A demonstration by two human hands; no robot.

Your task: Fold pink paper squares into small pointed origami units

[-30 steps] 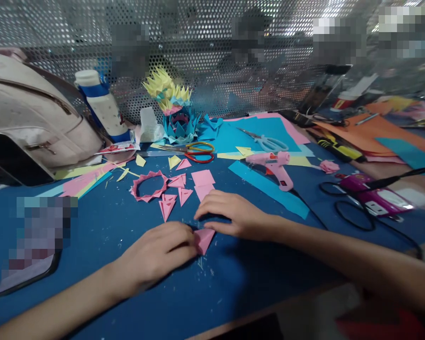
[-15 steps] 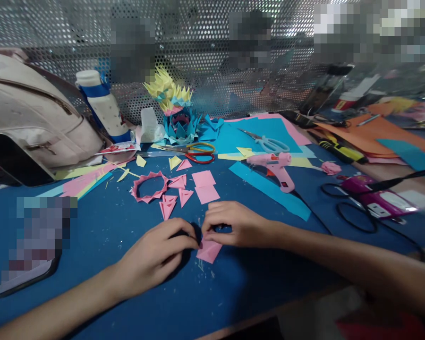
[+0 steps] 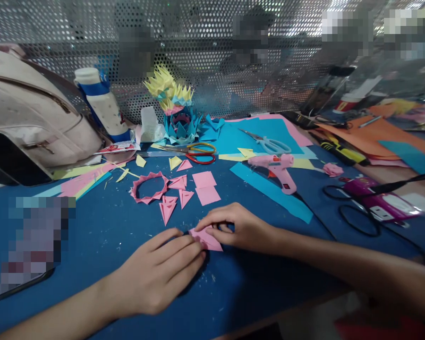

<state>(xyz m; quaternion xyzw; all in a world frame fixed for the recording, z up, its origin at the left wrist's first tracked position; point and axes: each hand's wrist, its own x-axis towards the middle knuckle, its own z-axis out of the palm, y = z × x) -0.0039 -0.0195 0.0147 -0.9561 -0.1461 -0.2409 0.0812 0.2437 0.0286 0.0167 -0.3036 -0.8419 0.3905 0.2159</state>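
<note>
Toward the front edge of a blue desk (image 3: 92, 231), the left hand (image 3: 163, 271), fingers extended, and the curled right hand (image 3: 239, 225), its grip unclear, touch a small pink paper (image 3: 211, 242), with a pointed pink ring (image 3: 147, 197) farther back and blue-handled scissors (image 3: 261, 140) near the back edge.

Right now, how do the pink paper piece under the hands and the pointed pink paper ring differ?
The pink paper piece is partly covered by the left hand and right hand; the pointed pink paper ring lies untouched. The piece looks nearly flat; the ring curves around a hollow centre. Both rest on the blue table.
</note>
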